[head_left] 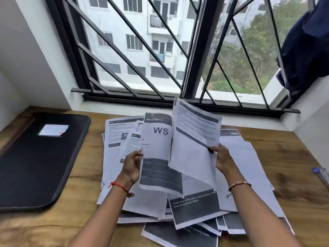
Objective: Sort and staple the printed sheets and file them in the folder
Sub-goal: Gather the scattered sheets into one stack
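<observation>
The main risk here, as I judge it, is mis-sorting. The pile lies fanned and overlapping on the wooden surface, with some pages turned the other way round, so a page could easily land in the wrong set before stapling. Both raised pages are held only by an edge and hang limp. The left hand has its grip closed on the left edge of the title sheet, headed "BALCONY 3". The right hand pinches the right edge of the text sheet, whose lower part laps over the title sheet. Either page could buckle, crease or slip from so light a hold. Both forearms reach over the pile, and a dragged wrist could push loose pages toward the near edge of the surface, where several already lie. The folder lies closed, flat on the surface to the left and well apart from the pile, so nothing is filed yet. By count there are two hands, two lifted sheets, one folder bearing one label, and one pile whose sheets overlap too much to number, though they are clearly more than ten. One blue object sits at the right edge, too blurred to identify. I see no plain stapler.
</observation>
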The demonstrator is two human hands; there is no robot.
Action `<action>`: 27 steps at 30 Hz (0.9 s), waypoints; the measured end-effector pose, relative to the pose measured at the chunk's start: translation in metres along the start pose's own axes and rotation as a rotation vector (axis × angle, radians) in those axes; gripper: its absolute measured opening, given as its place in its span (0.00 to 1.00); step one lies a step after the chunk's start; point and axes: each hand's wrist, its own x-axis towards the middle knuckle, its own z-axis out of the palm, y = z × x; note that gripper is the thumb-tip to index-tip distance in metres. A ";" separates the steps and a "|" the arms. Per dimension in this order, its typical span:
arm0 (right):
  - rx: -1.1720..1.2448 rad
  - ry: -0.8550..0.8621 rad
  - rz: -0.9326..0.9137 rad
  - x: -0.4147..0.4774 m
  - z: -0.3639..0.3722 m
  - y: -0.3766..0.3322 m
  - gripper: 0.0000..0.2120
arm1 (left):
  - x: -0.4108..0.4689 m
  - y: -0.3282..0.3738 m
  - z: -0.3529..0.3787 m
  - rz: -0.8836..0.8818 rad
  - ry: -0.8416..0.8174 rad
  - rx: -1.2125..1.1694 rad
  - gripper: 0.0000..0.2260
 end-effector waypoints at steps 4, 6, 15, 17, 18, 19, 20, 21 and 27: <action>-0.246 -0.052 0.004 -0.009 0.021 0.009 0.16 | 0.005 -0.006 -0.015 -0.094 0.053 0.115 0.15; -0.351 -0.069 0.024 -0.011 0.031 0.017 0.19 | 0.001 -0.003 -0.013 -0.100 0.099 0.148 0.11; -0.699 -0.124 -0.083 -0.006 0.069 0.051 0.15 | 0.015 -0.001 -0.016 0.208 0.096 0.670 0.19; -0.800 -0.068 -0.097 -0.002 0.076 0.056 0.17 | 0.017 -0.005 -0.019 0.179 0.032 0.665 0.24; -0.855 -0.036 -0.097 -0.001 0.079 0.059 0.19 | 0.018 -0.007 -0.019 0.156 0.006 0.638 0.25; -0.909 -0.008 -0.088 0.000 0.080 0.060 0.21 | 0.017 -0.009 -0.017 0.132 -0.005 0.615 0.25; -0.952 0.012 -0.081 0.000 0.081 0.061 0.23 | 0.016 -0.010 -0.014 0.109 0.008 0.593 0.23; -0.981 0.026 -0.070 0.000 0.080 0.061 0.26 | 0.016 -0.011 -0.011 0.082 0.036 0.567 0.22; -0.993 0.197 -0.112 0.003 0.055 0.048 0.24 | 0.020 -0.022 0.000 0.059 0.127 0.510 0.18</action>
